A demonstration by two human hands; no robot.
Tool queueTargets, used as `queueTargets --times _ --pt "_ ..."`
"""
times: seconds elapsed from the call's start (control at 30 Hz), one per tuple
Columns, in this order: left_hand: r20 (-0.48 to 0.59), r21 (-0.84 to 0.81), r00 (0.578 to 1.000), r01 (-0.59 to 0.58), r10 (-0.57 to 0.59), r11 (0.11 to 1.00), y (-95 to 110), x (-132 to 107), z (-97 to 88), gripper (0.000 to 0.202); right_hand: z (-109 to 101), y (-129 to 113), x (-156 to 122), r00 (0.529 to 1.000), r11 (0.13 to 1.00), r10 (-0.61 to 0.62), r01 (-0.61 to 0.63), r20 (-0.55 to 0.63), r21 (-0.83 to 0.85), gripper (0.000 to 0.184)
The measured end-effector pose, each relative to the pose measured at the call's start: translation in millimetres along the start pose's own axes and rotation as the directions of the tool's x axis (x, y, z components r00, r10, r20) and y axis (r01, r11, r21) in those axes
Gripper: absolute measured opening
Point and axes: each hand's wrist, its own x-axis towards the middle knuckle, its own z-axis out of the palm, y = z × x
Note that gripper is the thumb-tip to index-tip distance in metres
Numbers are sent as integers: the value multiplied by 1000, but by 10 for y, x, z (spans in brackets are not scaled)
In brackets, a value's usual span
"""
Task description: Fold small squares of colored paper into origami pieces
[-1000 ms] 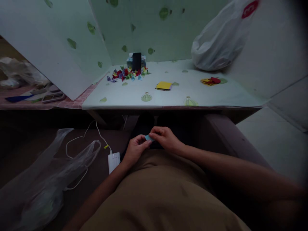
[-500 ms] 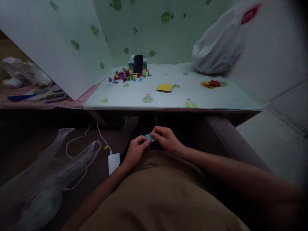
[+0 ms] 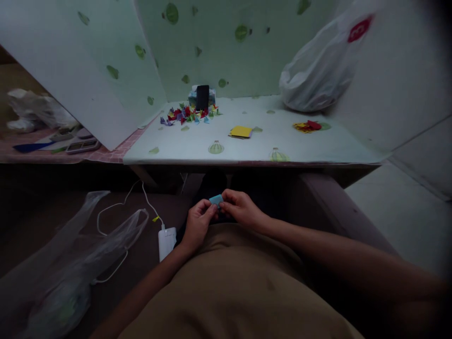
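Observation:
My left hand point(image 3: 197, 222) and my right hand point(image 3: 240, 209) meet in my lap, below the table's front edge. Both pinch a small folded piece of light blue paper point(image 3: 215, 200) between their fingertips. On the table point(image 3: 197, 143) above lie a stack of yellow paper squares point(image 3: 240, 132), a heap of small colourful folded paper pieces point(image 3: 187, 114) and a little pile of red and yellow paper point(image 3: 308, 125).
A dark phone point(image 3: 202, 97) leans upright on a box behind the folded pieces. A white plastic bag point(image 3: 318, 70) sits at the table's back right. A white power bank point(image 3: 166, 241) with a cable and a clear plastic bag point(image 3: 70, 263) lie at my left.
The blue paper has turned a little between my fingers, and more of it shows. My hands stay in the same place. The camera has tilted slightly.

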Motion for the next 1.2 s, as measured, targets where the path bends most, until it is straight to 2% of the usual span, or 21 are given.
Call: queueTargets --times 0.17,0.3,0.47,0.8,0.97,1.2 --pt "-10 21 999 -31 31 999 -3 -6 -11 22 -12 -51 -27 1000 999 -4 4 9 -43 11" --pt "11 -66 1000 -10 10 998 -40 3 -25 21 -41 -102 -22 998 998 24 -27 53 54 14" --pt "9 -79 1000 6 -5 997 -70 3 -47 20 -86 -158 -9 998 990 -32 24 55 136 26" --pt "50 -45 997 -63 65 997 -78 -6 -73 17 -110 -198 -16 997 979 -23 7 75 202 29" --pt "61 -13 994 -93 94 996 -49 -24 -75 18 -97 -229 -30 992 964 -28 -6 124 265 31" --pt "75 -99 990 -115 123 988 -52 -23 -51 17 -68 -212 -40 989 916 20 -77 146 393 35"
